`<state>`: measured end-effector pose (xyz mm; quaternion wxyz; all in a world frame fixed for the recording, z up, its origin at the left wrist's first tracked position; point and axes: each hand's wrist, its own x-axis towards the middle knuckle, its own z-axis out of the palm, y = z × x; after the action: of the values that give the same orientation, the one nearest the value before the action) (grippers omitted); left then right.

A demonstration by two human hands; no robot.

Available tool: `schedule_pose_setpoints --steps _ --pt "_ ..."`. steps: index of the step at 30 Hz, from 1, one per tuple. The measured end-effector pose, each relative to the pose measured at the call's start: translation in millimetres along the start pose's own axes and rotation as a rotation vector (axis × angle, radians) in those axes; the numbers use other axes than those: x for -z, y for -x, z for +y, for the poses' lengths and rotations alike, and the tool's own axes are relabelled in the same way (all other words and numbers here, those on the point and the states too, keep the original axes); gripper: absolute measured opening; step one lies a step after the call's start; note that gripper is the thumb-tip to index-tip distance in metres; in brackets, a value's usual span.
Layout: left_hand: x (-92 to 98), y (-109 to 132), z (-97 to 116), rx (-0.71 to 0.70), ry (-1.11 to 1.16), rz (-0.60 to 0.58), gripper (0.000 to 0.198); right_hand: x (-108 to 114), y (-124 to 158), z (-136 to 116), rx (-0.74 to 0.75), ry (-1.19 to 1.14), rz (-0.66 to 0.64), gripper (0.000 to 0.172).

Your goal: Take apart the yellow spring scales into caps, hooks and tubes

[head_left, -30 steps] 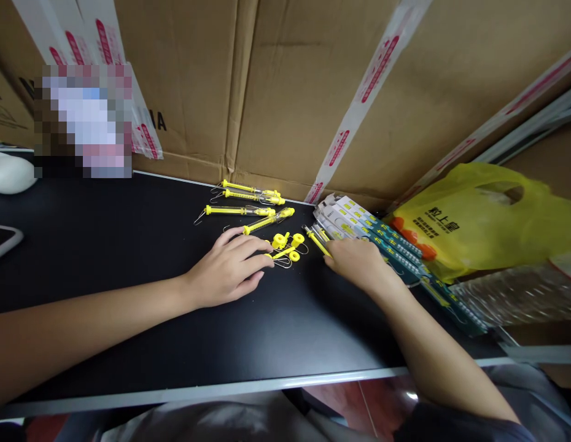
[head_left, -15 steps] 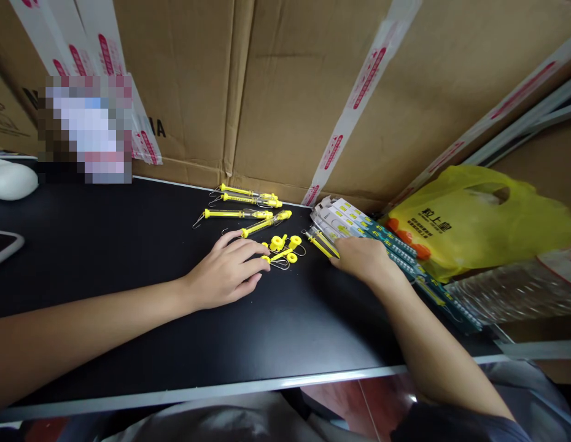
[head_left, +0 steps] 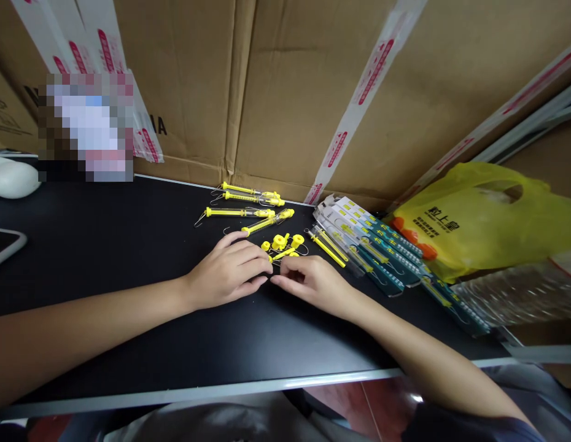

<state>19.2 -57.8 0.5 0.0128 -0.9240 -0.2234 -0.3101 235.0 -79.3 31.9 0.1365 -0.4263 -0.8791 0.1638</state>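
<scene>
My left hand (head_left: pixel 233 270) lies palm down on the black table, its fingers loosely stretched out beside a small pile of yellow plastic parts (head_left: pixel 280 241) and wire hooks. Close to its fingertips, my right hand (head_left: pixel 315 283) curls at the near right side of that pile. Its thumb and forefinger are bent toward each other; anything between them is hidden. Behind my left hand lie several clear-tubed yellow spring scales (head_left: pixel 239 213) with metal hooks. One tilted spring scale (head_left: pixel 269 222) lies nearest my left forefinger. Two thin yellow strips (head_left: pixel 329 247) rest right of the pile.
Flat teal-and-white packages (head_left: pixel 366 236) with hooks printed or packed on them lie stacked at the right. Beyond them sits a yellow plastic bag (head_left: pixel 479 215) with orange things inside. A large cardboard box (head_left: pixel 184 80) walls the back. A white-edged device (head_left: pixel 7 245) is at far left.
My right hand has moved left from the packages and yellow strips to the pile of parts, near my left fingertips. My left hand stays almost in place.
</scene>
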Motion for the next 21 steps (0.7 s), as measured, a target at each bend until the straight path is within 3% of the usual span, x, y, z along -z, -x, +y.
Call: schedule_pose_setpoints --steps 3,8,10,14,21 --pt "-1.0 -1 -3 0.047 -0.080 -0.042 0.017 -7 0 1 0.017 0.042 -0.034 0.025" --pt "-0.6 -2 -28 0.360 -0.259 -0.114 0.038 -11 0 1 0.059 0.180 -0.045 0.022" --pt "1.0 -3 -41 0.427 -0.311 -0.166 0.037 -12 0 1 0.073 0.209 -0.042 0.022" --pt "4.6 -5 -57 0.421 -0.340 -0.201 0.028 -12 -1 2 0.085 0.225 -0.031 0.022" --pt "5.0 -4 -55 0.407 -0.274 -0.168 0.022 -12 -1 2 0.085 0.228 -0.019 0.022"
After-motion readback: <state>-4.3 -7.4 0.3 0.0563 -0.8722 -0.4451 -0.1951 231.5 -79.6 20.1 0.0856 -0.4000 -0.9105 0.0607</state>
